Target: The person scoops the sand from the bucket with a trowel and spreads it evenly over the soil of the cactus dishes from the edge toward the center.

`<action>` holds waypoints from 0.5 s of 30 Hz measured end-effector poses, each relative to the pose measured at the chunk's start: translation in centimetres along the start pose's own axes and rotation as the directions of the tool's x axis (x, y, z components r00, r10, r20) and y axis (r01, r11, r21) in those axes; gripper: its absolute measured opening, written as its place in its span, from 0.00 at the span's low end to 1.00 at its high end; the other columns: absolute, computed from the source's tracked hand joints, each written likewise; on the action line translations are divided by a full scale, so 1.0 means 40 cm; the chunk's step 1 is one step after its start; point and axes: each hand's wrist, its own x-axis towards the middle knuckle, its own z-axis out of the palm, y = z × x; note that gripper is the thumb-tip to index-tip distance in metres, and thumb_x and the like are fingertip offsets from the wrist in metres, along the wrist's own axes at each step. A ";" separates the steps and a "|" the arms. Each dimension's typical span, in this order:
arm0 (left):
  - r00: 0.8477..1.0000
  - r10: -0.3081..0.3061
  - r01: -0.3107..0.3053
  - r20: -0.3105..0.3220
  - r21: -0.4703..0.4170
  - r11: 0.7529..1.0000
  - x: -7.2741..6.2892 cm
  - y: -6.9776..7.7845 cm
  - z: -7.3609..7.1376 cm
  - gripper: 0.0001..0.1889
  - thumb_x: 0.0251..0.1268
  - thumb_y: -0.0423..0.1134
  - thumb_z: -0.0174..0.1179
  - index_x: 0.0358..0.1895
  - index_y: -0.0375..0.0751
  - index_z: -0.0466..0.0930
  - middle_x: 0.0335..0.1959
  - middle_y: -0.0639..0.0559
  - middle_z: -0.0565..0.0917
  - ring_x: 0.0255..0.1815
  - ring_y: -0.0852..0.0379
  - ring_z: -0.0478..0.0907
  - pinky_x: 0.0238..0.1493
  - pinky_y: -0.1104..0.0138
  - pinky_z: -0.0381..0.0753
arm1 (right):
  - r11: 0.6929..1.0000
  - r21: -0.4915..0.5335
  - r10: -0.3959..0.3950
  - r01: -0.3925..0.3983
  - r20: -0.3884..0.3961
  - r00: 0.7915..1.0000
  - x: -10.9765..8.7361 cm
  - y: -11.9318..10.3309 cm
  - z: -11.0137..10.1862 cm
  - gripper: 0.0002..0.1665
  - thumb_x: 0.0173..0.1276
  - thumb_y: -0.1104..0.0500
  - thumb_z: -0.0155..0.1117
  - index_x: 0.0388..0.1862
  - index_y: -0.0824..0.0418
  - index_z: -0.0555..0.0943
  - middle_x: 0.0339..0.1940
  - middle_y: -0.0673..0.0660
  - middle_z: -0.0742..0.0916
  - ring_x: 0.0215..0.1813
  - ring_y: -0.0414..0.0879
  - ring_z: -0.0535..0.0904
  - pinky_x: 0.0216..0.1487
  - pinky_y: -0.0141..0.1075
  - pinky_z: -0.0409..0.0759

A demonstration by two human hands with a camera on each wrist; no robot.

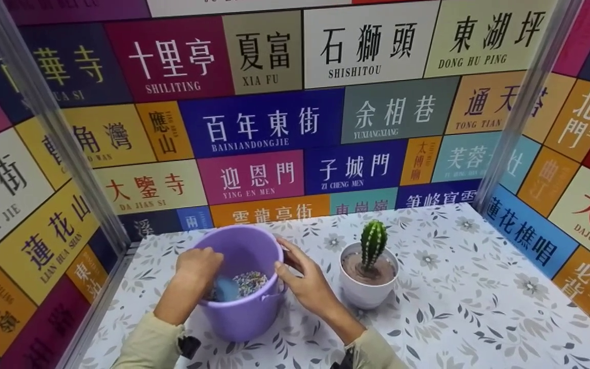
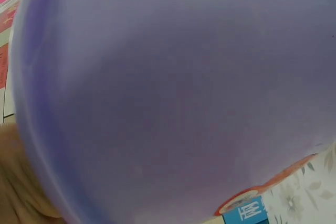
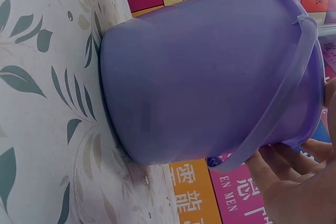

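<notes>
A purple bucket (image 1: 244,323) stands on the table, tilted slightly, with multicoloured gravel (image 1: 253,282) in its bottom. My left hand (image 1: 196,267) reaches in over the near left rim. Its fingers are curled, and it grips a small blue scoop (image 1: 227,289) whose blade sits in the gravel; the handle is hidden by the hand. On the bucket's right side, my right hand (image 1: 309,281) grips the rim, thumb at the edge and fingers along the outside. The bucket's handle (image 3: 273,114) hangs down beside that hand in the right wrist view.
Right of the bucket stands a white pot (image 1: 369,293) holding brown soil and a green cactus (image 1: 374,243). The tablecloth (image 1: 459,307) has grey leaves and flowers. Walls of coloured name panels (image 1: 259,128) enclose the back and sides, with metal posts (image 1: 510,107) at the corners.
</notes>
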 end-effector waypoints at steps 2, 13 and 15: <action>1.000 0.002 -0.002 0.017 0.002 1.000 0.009 0.002 0.000 0.08 0.56 0.23 0.71 0.34 0.40 0.89 0.32 0.42 0.89 0.33 0.40 0.87 0.34 0.45 0.90 | 1.000 0.000 0.001 -0.001 0.000 1.000 0.002 0.000 -0.004 0.36 0.84 0.53 0.63 0.86 0.51 0.66 0.76 0.62 0.83 0.76 0.58 0.80 0.70 0.38 0.83; 0.992 0.123 -0.115 0.042 -0.146 0.983 0.013 -0.036 0.031 0.13 0.49 0.32 0.77 0.21 0.44 0.80 0.24 0.47 0.82 0.29 0.43 0.81 0.35 0.44 0.85 | 1.000 -0.001 0.012 -0.012 0.008 1.000 0.005 0.003 -0.004 0.36 0.84 0.53 0.63 0.86 0.54 0.66 0.77 0.62 0.82 0.76 0.59 0.80 0.70 0.40 0.83; 0.990 0.131 -0.121 0.049 -0.174 0.977 0.012 -0.041 0.029 0.14 0.50 0.33 0.79 0.19 0.46 0.81 0.21 0.50 0.80 0.27 0.47 0.77 0.33 0.46 0.83 | 1.000 0.002 0.014 -0.014 0.010 1.000 0.006 0.001 -0.003 0.36 0.84 0.53 0.63 0.86 0.53 0.66 0.77 0.62 0.82 0.76 0.59 0.80 0.70 0.41 0.83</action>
